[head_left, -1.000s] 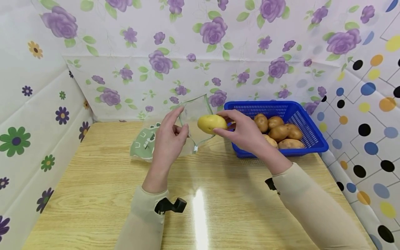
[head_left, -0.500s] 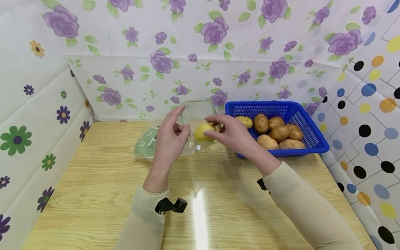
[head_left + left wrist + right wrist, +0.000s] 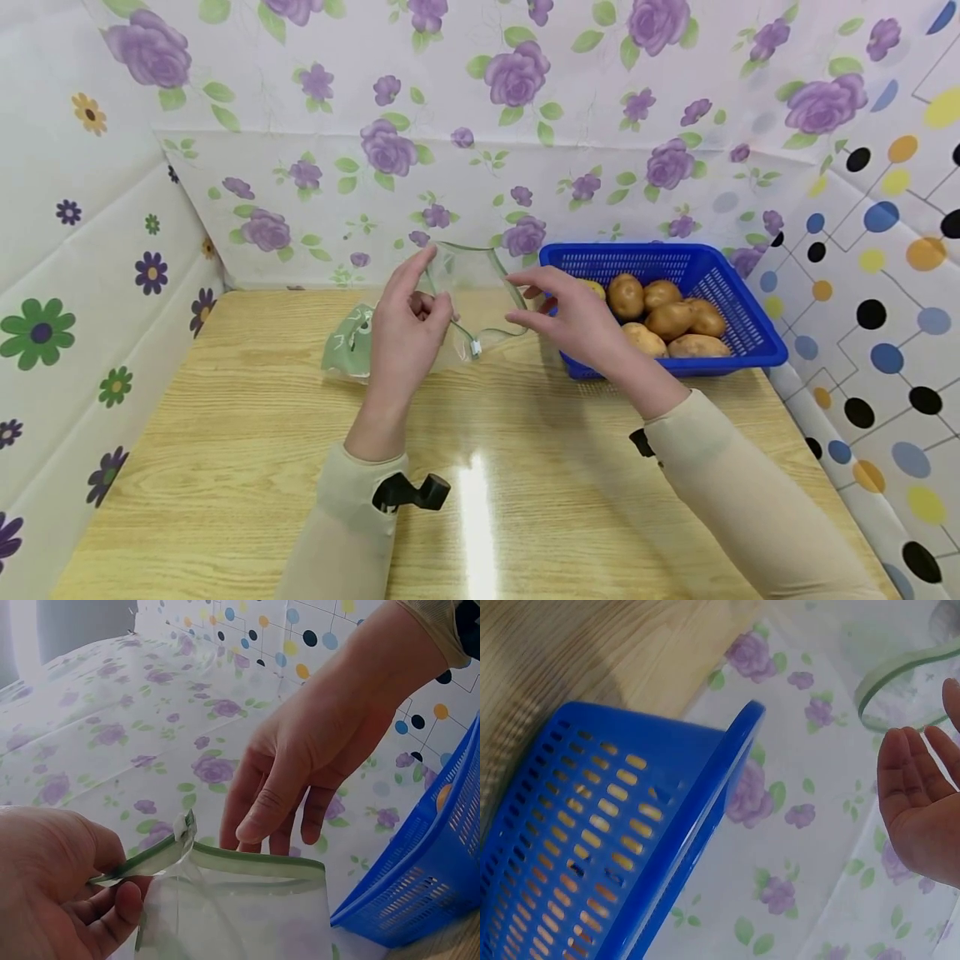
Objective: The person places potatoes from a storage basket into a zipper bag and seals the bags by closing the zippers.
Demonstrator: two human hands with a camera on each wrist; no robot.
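Note:
A clear zip bag [image 3: 480, 308] with a green rim and a white slider has its mouth spread toward the right. Its printed green end [image 3: 348, 342] lies on the table at the left. My left hand [image 3: 408, 333] pinches the bag's rim between thumb and fingers, as the left wrist view also shows. My right hand [image 3: 573, 312] is at the right side of the mouth, thumb and fingers apart, holding nothing. In the right wrist view its fingers [image 3: 904, 769] are beside the green rim [image 3: 881, 682]. The bag's far end is partly hidden behind my left hand.
A blue plastic basket [image 3: 750, 358] with several potatoes [image 3: 671, 319] stands right of my right hand, close to the back wall. Patterned sheets line the left, back and right sides of the wooden table [image 3: 525, 483].
My right hand carried a yellow potato left into the bag's mouth and let it go. The hand is now back slightly right with nothing in it. My left hand still grips the rim.

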